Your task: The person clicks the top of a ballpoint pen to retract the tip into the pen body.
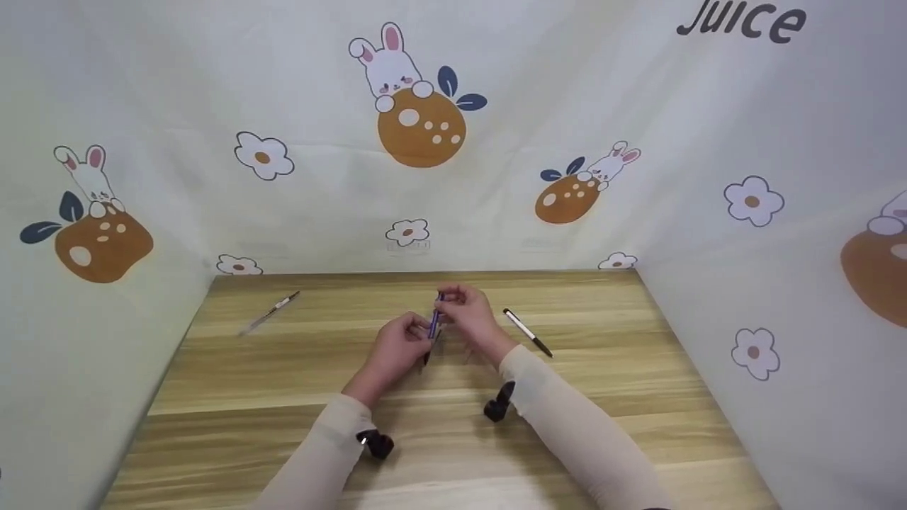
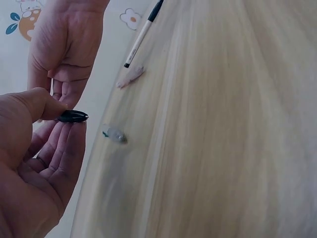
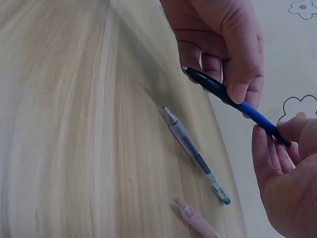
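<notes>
Both hands hold one pen (image 1: 435, 316), which has a blue barrel and a black front part, above the middle of the table. My left hand (image 1: 398, 347) pinches it between thumb and fingers near where blue meets black. In the right wrist view the metal writing tip of the blue pen (image 3: 257, 117) is bare and points past the left hand. My right hand (image 1: 464, 312) pinches the opposite, rear end with thumb and fingertips. Beneath the hands lie a clear pen (image 3: 190, 148) with a teal end and a pale pink pen (image 3: 195, 218).
A white pen with black ends (image 1: 528, 331) lies to the right of the hands. Farther left, a clear pen with a white section (image 1: 273, 312) lies slantwise on the wooden table (image 1: 283, 397). Patterned cloth (image 1: 312, 205) hangs along the table's back and sides.
</notes>
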Demonstrator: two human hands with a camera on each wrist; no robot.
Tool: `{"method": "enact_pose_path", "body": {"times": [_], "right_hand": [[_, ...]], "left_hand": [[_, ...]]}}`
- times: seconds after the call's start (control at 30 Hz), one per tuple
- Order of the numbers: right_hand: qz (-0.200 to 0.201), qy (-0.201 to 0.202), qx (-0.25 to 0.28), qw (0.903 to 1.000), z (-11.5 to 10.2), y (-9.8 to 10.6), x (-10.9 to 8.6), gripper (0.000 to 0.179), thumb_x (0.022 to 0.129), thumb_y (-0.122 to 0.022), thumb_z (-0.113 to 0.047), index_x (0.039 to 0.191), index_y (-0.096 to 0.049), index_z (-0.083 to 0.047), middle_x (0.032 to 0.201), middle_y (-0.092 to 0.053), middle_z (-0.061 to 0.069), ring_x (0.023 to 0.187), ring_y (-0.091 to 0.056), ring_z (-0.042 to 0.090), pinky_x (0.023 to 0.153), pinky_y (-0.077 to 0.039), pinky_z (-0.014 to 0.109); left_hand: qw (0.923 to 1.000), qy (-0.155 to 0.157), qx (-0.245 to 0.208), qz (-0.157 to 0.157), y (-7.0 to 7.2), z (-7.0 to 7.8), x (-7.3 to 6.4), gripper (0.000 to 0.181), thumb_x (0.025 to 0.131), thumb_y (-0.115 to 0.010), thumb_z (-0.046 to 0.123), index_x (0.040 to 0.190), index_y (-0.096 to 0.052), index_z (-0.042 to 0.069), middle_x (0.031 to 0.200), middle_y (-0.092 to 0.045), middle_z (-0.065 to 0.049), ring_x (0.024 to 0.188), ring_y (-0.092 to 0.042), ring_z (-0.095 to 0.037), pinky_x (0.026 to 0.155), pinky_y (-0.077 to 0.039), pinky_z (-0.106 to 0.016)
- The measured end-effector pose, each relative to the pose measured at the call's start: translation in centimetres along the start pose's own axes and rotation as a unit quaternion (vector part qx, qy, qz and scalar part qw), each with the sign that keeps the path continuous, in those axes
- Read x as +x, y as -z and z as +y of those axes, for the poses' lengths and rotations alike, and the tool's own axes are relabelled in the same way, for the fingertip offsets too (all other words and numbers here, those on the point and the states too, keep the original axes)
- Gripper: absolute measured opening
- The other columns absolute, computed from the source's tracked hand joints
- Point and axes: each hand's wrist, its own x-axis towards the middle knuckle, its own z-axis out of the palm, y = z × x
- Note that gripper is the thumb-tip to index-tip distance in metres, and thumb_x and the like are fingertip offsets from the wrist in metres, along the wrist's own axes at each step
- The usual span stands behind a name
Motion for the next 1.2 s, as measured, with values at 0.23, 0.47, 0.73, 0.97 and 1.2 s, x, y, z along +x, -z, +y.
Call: {"method": "enact_pose_path", "body": {"times": [0.23,0.47,0.73,0.97,1.2], "right_hand": [[-0.021,-0.005,-0.017,0.9996,-0.5,1.6,-0.5,0.032,0.1,-0.074,0.004,0.132,-0.069,0.008,0.11,-0.072,0.014,0.096,-0.074,0.02,0.091,-0.066,0.04],[-0.038,-0.006,-0.018,0.9991,-1.1,2.8,-1.3,0.033,0.098,-0.076,0.006,0.131,-0.07,0.006,0.109,-0.071,0.013,0.098,-0.076,0.025,0.087,-0.067,0.038],[-0.044,0.01,-0.027,0.9986,-1.7,3.9,-2.3,0.03,0.1,-0.077,0.003,0.129,-0.073,0.002,0.113,-0.073,0.017,0.1,-0.075,0.023,0.088,-0.067,0.039],[-0.044,0.021,-0.028,0.9984,-1.4,4.7,-3.1,0.028,0.099,-0.077,0.003,0.127,-0.073,0.002,0.111,-0.073,0.014,0.097,-0.074,0.019,0.087,-0.066,0.039],[-0.042,0.03,-0.028,0.9983,-1.5,4.9,-3.7,0.031,0.099,-0.078,0.003,0.129,-0.073,0.005,0.107,-0.073,0.01,0.095,-0.074,0.017,0.09,-0.066,0.047]], "left_hand": [[0.9995,-0.003,-0.028,-0.016,-1.3,0.3,-0.5,0.024,0.093,-0.08,-0.002,0.114,-0.07,-0.001,0.095,-0.072,-0.008,0.081,-0.067,-0.017,0.07,-0.058,-0.027],[0.994,0.013,-0.102,-0.037,-2.7,0.7,-1.0,0.025,0.093,-0.078,-0.007,0.114,-0.064,-0.005,0.097,-0.067,-0.009,0.08,-0.065,-0.017,0.068,-0.062,-0.03],[0.9921,0.016,-0.117,-0.042,-4.2,1.2,-1.1,0.024,0.092,-0.079,-0.007,0.11,-0.065,-0.006,0.096,-0.067,-0.008,0.081,-0.064,-0.015,0.07,-0.061,-0.028],[0.9916,0.016,-0.117,-0.053,-4.9,1.2,-1.7,0.022,0.093,-0.079,-0.006,0.11,-0.065,-0.004,0.099,-0.069,-0.01,0.084,-0.065,-0.016,0.072,-0.059,-0.026],[0.9922,0.008,-0.115,-0.046,-5.2,1.1,-2.0,0.024,0.09,-0.081,-0.005,0.109,-0.066,-0.003,0.098,-0.07,-0.008,0.086,-0.064,-0.015,0.075,-0.057,-0.023]]}}
